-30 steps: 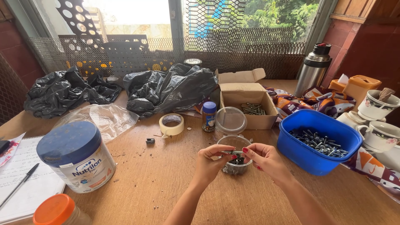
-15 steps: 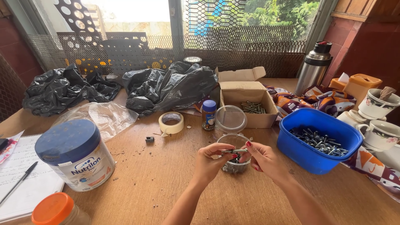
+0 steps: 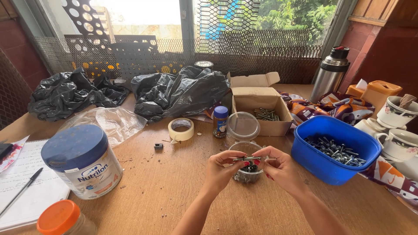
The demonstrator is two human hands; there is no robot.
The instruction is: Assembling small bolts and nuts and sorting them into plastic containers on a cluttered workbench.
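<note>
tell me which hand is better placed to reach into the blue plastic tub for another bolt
Right. The right hand pinches the thin metal bolt right beside the blue plastic tub; the left hand holds the bolt's other end, farther from it.

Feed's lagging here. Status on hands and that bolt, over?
Left hand and right hand both pinch a bolt, level, above the small clear container. Blue tub beside, nothing obstructing.

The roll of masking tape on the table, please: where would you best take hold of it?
The roll of masking tape lies flat, hole upward, clear of its neighbours. Come from above and pinch its wall, one finger in the hole, thumb on the outer face, away from the loose tail at its left front.
</note>
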